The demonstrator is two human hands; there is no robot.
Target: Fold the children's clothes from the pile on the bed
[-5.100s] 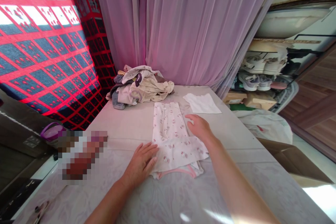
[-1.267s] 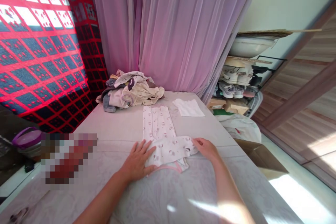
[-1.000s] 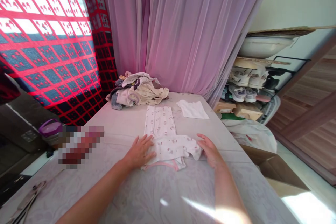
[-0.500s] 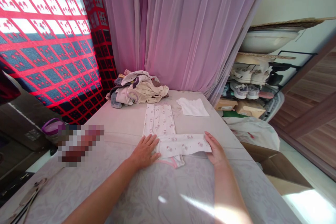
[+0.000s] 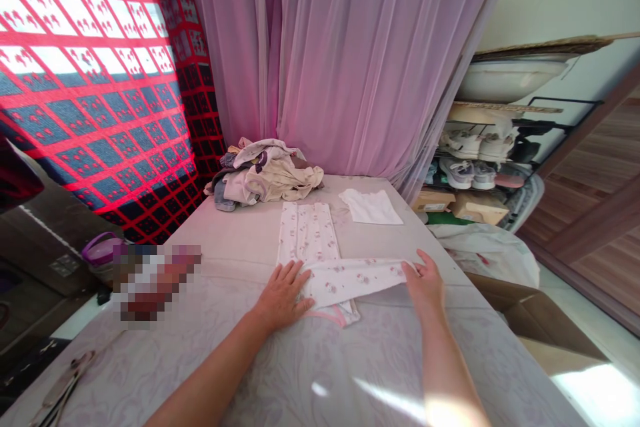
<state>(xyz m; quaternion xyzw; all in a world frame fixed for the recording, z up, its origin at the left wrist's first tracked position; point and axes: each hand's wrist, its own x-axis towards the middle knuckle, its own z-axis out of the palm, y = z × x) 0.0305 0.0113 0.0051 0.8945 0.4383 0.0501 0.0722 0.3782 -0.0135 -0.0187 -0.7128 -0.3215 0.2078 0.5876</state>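
Observation:
A small white garment (image 5: 311, 233) with a printed pattern and pink trim lies on the bed-like surface in front of me. One strip of it, perhaps a sleeve, stretches across to the right. My left hand (image 5: 286, 295) rests flat on the garment's left side, fingers spread. With thumb and fingers, my right hand (image 5: 424, 280) pinches the far right end of the strip, which is pulled taut and slightly raised there. A folded white cloth (image 5: 375, 207) lies beyond, apart from both hands.
At the back left is a heap of crumpled clothes (image 5: 270, 173). A pinkish curtain (image 5: 350, 67) hangs behind. To the right stand a shoe rack (image 5: 465, 173) and an open cardboard box (image 5: 540, 313) on the floor. A cord-like item (image 5: 65, 387) lies front left.
My right hand has gone from lying along the strip's end to pinching it, drawing it slightly right and up. The left hand keeps pressing on the garment.

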